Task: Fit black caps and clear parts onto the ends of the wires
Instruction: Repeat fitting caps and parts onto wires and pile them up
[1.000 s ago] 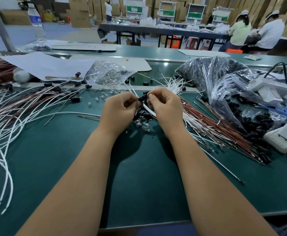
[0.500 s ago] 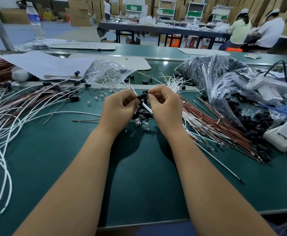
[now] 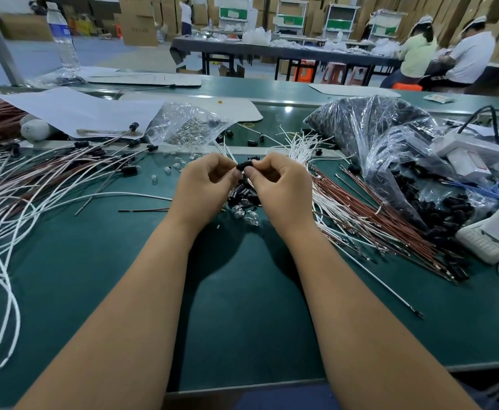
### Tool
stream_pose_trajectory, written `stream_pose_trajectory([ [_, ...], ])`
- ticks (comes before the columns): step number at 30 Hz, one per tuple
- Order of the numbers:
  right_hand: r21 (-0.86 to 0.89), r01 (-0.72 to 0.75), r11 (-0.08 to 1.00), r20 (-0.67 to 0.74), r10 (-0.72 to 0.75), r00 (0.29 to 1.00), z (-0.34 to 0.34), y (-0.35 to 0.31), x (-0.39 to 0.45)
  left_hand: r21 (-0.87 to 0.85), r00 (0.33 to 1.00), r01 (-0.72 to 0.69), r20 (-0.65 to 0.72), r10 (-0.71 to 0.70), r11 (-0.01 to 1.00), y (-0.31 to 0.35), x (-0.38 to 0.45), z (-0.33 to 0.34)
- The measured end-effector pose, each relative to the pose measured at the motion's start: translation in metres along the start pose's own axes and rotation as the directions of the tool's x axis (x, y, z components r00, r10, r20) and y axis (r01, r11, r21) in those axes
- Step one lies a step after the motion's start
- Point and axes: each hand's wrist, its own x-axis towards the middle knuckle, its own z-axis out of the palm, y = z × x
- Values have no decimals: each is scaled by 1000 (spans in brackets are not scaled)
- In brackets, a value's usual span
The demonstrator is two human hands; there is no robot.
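Above the middle of the green table, my left hand point(image 3: 204, 184) and my right hand point(image 3: 283, 187) meet at a small black cap point(image 3: 244, 164). Both pinch it between thumb and fingertips. Thin white wires point(image 3: 226, 150) run up and away from behind the cap; how they join it is hidden by my fingers. Under my hands lies a small heap of black caps point(image 3: 244, 192) and clear parts point(image 3: 246, 214). Loose white and brown wires point(image 3: 360, 214) fan out to the right.
Wires with black caps fitted point(image 3: 50, 173) spread over the left side. A clear bag of clear parts point(image 3: 183, 128) lies behind my hands. A large bag of black caps point(image 3: 390, 137) and white devices point(image 3: 473, 152) crowd the right. Seated people work at a far table.
My hands stayed together on the black cap with only small finger shifts. The view tilted slightly, so the hands sit a little higher in the frame.
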Motion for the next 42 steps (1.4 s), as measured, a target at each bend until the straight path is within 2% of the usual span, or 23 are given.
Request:
stream_pose_trajectory([
  [6, -34, -12, 999, 15, 13, 1000, -2, 0, 2, -77, 991, 79, 114, -70, 994, 3, 3, -2],
  [9, -60, -20, 998, 42, 23, 999, -4, -2, 2, -111, 993, 86, 89, -76, 990, 4, 3, -3],
  [12, -301, 69, 951, 231, 2, 973, -5, -1, -1, -34, 996, 84, 5, -83, 996, 1, 3, -4],
  [14, -448, 187, 874, 399, 8, 917, -4, -1, -3, 34, 992, 114, -54, -112, 993, -5, 4, -5],
  [17, -483, 273, 832, 554, 49, 831, -2, -3, -4, 27, 983, 152, -104, -149, 988, -10, 6, -5],
  [19, -450, 278, 849, 576, 37, 817, -1, -4, -4, 51, 984, 146, -109, -140, 988, -10, 6, -4],
  [22, -412, 275, 869, 542, -10, 841, -1, -1, -3, 19, 987, 139, -89, -137, 990, -9, 4, -5],
  [26, -210, 40, 977, 387, 45, 921, -4, -2, -1, -37, 988, 150, -18, -151, 988, -4, 3, -6],
  [28, -110, -66, 992, 314, 98, 944, -5, -3, 0, -101, 986, 165, 22, -163, 981, -1, 2, -6],
  [31, 35, -149, 988, 212, 138, 967, -6, -2, 3, -152, 984, 171, 76, -161, 973, 0, 1, -6],
  [34, 224, -277, 934, 159, 245, 956, -9, -1, 8, -181, 981, 172, 118, -152, 968, 1, 1, -6],
  [37, 438, -368, 820, 195, 314, 929, -11, -1, 8, -338, 974, 208, 160, -161, 918, 1, 2, -7],
  [39, 511, -375, 773, 209, 311, 927, -10, -3, 8, -441, 970, 224, 188, -154, 869, -1, 3, -8],
  [42, 560, -398, 727, 218, 334, 917, -9, -6, 8, -480, 968, 220, 212, -131, 849, -3, 4, -8],
])
